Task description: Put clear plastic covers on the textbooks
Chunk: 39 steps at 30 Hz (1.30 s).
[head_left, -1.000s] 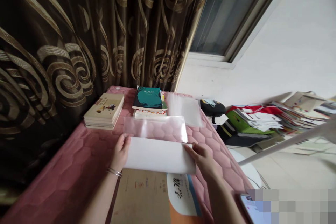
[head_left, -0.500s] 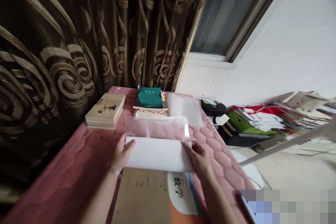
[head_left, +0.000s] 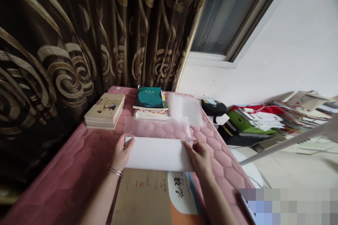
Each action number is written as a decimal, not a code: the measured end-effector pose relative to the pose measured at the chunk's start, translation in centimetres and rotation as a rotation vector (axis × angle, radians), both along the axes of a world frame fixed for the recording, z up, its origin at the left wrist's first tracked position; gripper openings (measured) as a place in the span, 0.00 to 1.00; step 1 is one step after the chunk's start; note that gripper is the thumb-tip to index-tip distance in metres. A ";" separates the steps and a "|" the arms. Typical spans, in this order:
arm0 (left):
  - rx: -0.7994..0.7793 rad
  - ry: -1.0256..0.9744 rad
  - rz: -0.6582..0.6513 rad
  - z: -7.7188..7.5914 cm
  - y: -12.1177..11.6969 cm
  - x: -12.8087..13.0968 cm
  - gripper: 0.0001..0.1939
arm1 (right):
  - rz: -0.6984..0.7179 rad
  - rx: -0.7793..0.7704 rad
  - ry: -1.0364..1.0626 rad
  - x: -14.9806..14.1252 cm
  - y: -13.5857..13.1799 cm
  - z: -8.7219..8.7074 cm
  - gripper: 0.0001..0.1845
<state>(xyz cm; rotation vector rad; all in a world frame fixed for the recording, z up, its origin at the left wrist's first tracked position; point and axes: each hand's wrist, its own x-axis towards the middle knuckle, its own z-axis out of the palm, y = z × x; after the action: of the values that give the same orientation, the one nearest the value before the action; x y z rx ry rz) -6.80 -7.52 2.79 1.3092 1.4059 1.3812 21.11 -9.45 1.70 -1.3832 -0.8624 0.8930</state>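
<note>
A smooth white panel (head_left: 158,154), like paper or the inside of a cover, is stretched level between my two hands. My left hand (head_left: 121,153) pinches its left end, thumb on top. At the right end, my right hand (head_left: 197,154) grips the corner between thumb and fingers. From the panel's far edge extends a clear plastic book cover (head_left: 155,127), lying over the quilted surface. Nearest me is a maths textbook (head_left: 144,197) with a brown, white and orange cover. Whether the white panel belongs to this textbook cannot be made out.
A stack of beige books (head_left: 104,110) stands at the far left of the pink quilted mattress (head_left: 92,151). Behind the plastic lie a teal book (head_left: 149,97) on other books and a pile of clear covers (head_left: 186,109). Bags and papers (head_left: 260,119) crowd the right, beyond the mattress edge.
Both hands keep their hold on the white panel, which has hardly moved. The view has shifted very slightly, and the glare on the clear plastic has faded.
</note>
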 end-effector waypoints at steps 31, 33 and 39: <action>0.031 0.042 0.008 0.6 -0.2 -0.1 0.20 | -0.060 0.114 0.071 -0.1 -0.1 0.9 0.30; 0.039 0.042 0.013 0.8 -0.3 -0.1 0.20 | -0.042 0.104 0.090 0.0 0.0 0.9 0.32; 0.031 0.039 0.017 0.7 -0.3 -0.1 0.21 | 0.042 0.034 0.147 0.3 -0.6 1.1 0.26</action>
<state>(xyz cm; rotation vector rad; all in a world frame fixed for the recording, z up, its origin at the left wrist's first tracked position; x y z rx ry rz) -6.88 -7.80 3.50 1.3532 1.4301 1.4008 21.45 -10.04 2.81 -1.2579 -0.7928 0.9951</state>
